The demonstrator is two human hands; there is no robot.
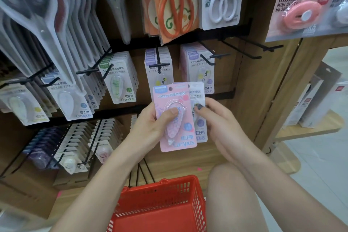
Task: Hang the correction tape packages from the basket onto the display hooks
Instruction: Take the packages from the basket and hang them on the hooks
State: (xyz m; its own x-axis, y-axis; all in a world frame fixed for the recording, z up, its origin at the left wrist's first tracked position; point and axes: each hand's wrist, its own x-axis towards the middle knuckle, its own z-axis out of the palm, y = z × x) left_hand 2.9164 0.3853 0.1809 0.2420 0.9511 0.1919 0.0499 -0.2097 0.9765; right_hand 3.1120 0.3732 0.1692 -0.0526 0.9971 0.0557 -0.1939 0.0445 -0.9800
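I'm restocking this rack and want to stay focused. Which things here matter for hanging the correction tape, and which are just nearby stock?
For the job:
pink correction tape package
white and purple package behind it
red plastic basket
empty black wire hooks

Just nearby:
orange scissors
white scissors
pink mini tape cutter

Two correction tape packages are held in front of a display rack: the front package (174, 117) is gripped by the left hand (150, 126), and the rear package (199, 111), overlapped behind it to the right, is pinched by the right hand (218, 120). A basket (162, 205) is placed below the hands, beside a knee (231, 194) on its right. Scissor packs (175, 3) are hung on the row above, and empty hooks (244, 51) are seen to the upper right.
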